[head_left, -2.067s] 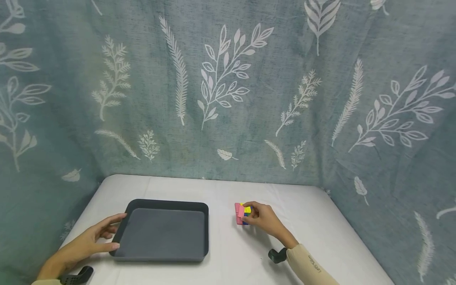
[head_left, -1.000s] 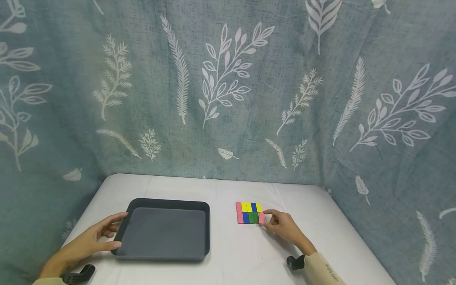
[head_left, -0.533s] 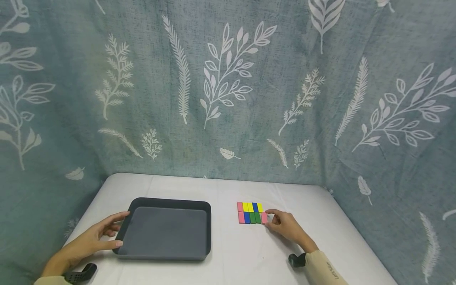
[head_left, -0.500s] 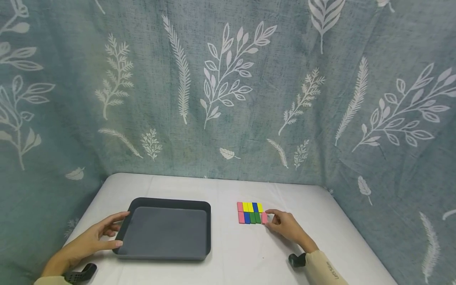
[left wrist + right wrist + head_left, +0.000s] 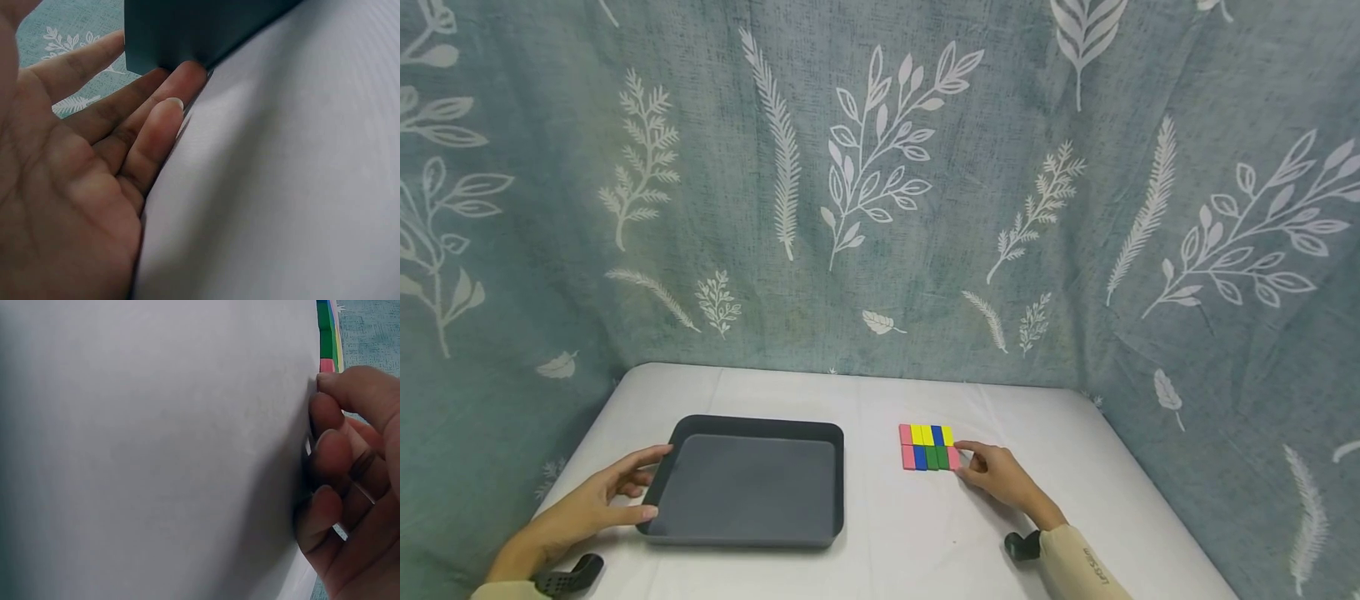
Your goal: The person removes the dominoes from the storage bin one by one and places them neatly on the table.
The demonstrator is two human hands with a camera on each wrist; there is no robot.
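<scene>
My left hand (image 5: 591,507) rests at the left side of a dark grey rectangular tray (image 5: 745,487), fingers spread and fingertips against its outer wall in the left wrist view. Right of the tray lie two neat rows of small flat rectangular blocks. The back row is pink, yellow, yellow, blue (image 5: 937,436), yellow. Pink, blue, green (image 5: 932,457), green and pink make up the front row. My right hand (image 5: 1000,479) pinches that row's right-end pink block (image 5: 954,458) between thumb and fingers, close against the green one. In the right wrist view fingers hide most of it.
A white cloth (image 5: 887,517) covers the table. Behind it and at both sides hangs a green-blue curtain (image 5: 805,317) with white leaf prints. Each wrist carries a dark strap-mounted device (image 5: 1022,546).
My right hand moved from the left end of the blocks to the right end. The pink block there stood slightly apart and now sits flush with the row. My left hand stayed at the tray.
</scene>
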